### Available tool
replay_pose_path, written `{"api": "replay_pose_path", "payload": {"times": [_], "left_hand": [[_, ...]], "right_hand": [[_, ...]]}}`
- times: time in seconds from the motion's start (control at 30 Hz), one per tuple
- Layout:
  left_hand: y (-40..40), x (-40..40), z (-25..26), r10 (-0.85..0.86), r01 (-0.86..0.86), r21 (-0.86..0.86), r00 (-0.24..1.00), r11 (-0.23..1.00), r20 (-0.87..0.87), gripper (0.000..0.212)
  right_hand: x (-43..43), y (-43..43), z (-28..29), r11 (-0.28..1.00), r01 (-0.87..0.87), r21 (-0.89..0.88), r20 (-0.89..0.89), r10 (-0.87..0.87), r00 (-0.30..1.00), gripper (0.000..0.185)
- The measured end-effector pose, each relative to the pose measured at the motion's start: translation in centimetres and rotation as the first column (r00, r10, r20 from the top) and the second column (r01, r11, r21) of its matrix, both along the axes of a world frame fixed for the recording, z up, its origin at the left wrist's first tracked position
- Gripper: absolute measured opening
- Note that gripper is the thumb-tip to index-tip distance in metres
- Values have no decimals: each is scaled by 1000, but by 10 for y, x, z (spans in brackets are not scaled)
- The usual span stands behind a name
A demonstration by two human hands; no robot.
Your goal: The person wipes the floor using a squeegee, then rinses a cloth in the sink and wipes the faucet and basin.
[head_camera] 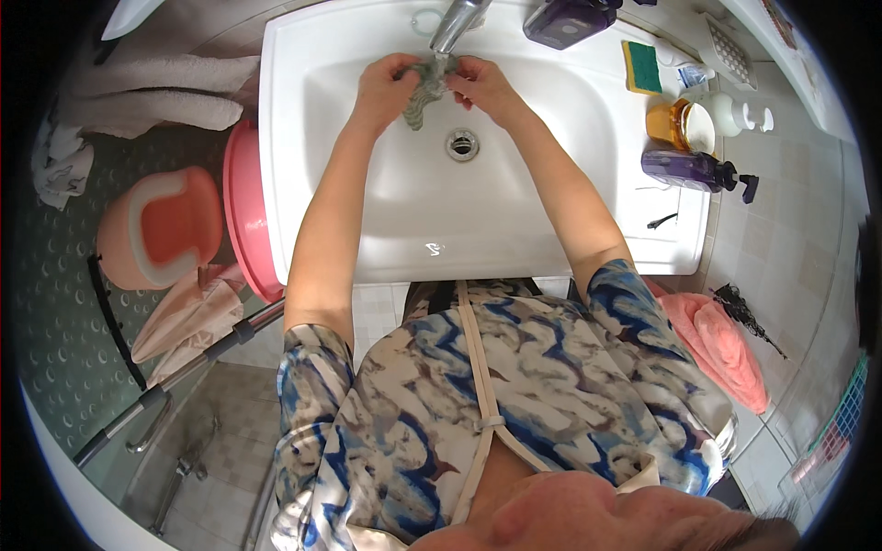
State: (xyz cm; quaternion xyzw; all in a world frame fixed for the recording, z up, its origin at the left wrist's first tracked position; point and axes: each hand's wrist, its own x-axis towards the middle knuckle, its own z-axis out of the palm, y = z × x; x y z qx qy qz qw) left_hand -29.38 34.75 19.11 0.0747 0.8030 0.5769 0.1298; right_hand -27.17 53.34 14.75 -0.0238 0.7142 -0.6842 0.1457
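Water runs from the chrome faucet onto a wet grey-green striped cloth, possibly a sock. My left hand pinches the cloth by its left side, under the spout. On the other side my right hand grips its upper right edge between thumb and fingers. The cloth's lower end hangs into the white washbasin, above and to the left of the metal drain. The drain hole is uncovered. Part of the cloth is hidden behind my fingers and the water.
Along the right rim stand a green-yellow sponge, an amber jar and a purple pump bottle. Another purple bottle is behind the basin. At left are a pink tub, a child's potty and hanging towels.
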Motion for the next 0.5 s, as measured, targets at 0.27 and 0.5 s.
{"api": "replay_pose_path", "payload": {"times": [0.27,0.5], "left_hand": [[-12,5,16,-105,103,100,994,990,21,28],[-12,37,-16,-2,3,135,1000,991,-11,46]], "right_hand": [[8,-12,15,916,64,-396,84,-33,996,24],[20,-29,36,937,120,-329,196,-57,979,21]]}}
